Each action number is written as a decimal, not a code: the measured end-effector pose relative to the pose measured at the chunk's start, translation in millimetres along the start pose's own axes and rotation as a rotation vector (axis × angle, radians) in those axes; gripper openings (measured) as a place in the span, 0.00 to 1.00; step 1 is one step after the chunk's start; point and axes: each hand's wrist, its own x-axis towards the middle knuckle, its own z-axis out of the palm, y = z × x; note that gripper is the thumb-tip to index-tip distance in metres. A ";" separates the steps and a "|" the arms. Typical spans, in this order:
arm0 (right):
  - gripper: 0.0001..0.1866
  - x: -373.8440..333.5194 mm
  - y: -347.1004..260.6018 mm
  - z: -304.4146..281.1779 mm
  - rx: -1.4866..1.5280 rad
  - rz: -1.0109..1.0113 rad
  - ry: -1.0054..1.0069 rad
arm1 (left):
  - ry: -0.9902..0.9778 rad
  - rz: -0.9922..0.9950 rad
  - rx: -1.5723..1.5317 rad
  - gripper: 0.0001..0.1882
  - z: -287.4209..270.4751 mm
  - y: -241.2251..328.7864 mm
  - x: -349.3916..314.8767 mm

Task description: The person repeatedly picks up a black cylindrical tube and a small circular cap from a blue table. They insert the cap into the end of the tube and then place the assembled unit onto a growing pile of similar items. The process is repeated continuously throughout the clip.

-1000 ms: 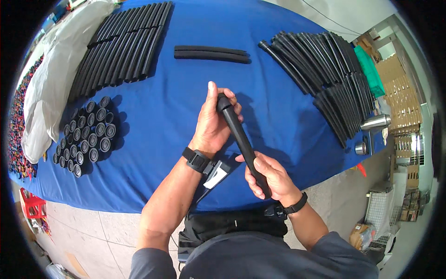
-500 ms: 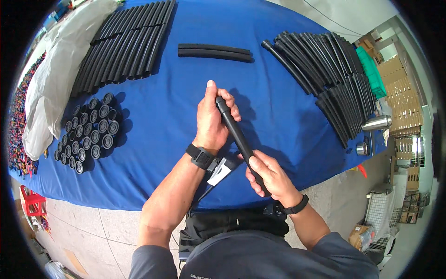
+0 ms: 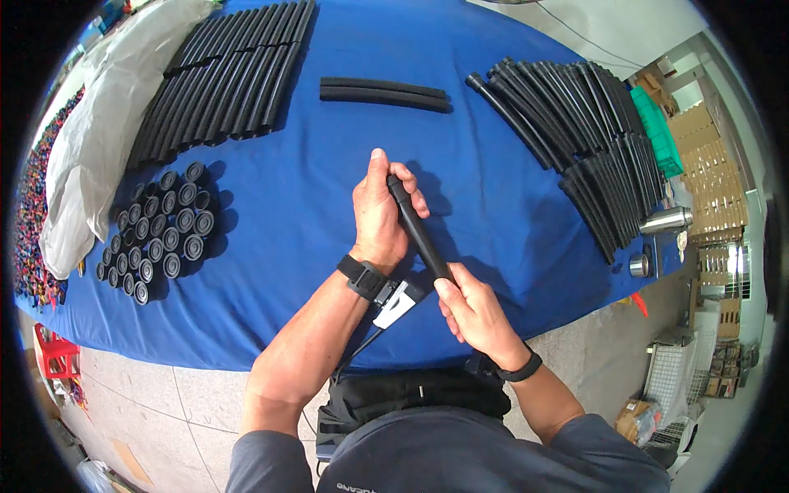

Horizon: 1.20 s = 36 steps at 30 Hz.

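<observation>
A black tube slants between my hands over the near part of the blue-covered table. My left hand is curled round its upper end, where a slightly wider black collar or cap shows, with the thumb pointing up. My right hand grips the lower end, thumb along the tube; that end is hidden in the palm. Farther off lie two dark foam-like sleeves, side by side. A group of round black caps stands on the left.
Black tubes lie in rows at the far left, beside white plastic sheeting. More capped tubes are piled at the right, near a green crate, a steel flask and a small metal cup. A red stool stands lower left.
My right hand has shifted slightly, and the tube's lower end, which stuck out below it, is now hidden in the palm. My left hand stays at the upper end.
</observation>
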 end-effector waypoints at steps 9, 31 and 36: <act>0.22 1.9 11.7 -23.3 -0.457 -0.439 0.236 | -0.013 -0.062 -0.167 0.37 16.1 14.8 -1.2; 0.36 -10.7 25.4 -11.0 -0.474 -0.417 0.139 | 0.065 0.002 -0.058 0.27 -2.0 10.1 4.7; 0.40 -11.6 34.1 -10.7 -0.624 -0.513 0.237 | 0.098 -0.012 -0.062 0.25 2.8 11.3 3.5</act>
